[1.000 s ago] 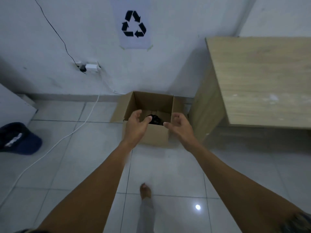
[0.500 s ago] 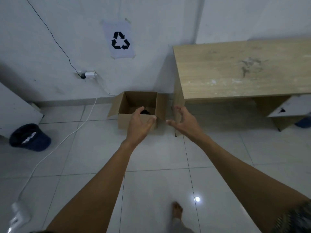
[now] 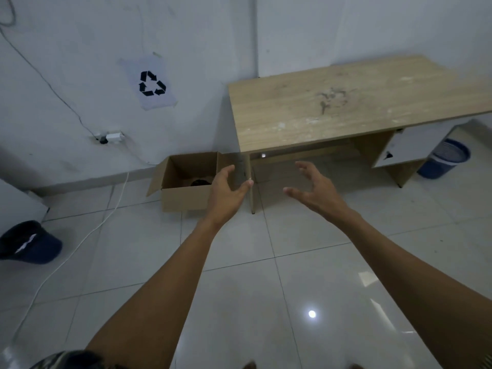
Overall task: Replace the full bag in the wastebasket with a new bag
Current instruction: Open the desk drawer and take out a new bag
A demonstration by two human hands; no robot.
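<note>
Your left hand (image 3: 226, 193) is out in front, fingers spread and curved, nothing in it. Your right hand (image 3: 314, 190) matches it, splayed wide and empty. Beyond your left fingers, the open brown cardboard box (image 3: 186, 182) sits on the white tiled floor (image 3: 239, 262) against the wall, a dark lump inside. The blue plastic wastebasket (image 3: 444, 162) stands at the wooden desk's (image 3: 346, 107) far right end.

Both arms fwd, left hand (image 3: 226, 193) & right hand (image 3: 316, 191) empty, fingers spread
</note>
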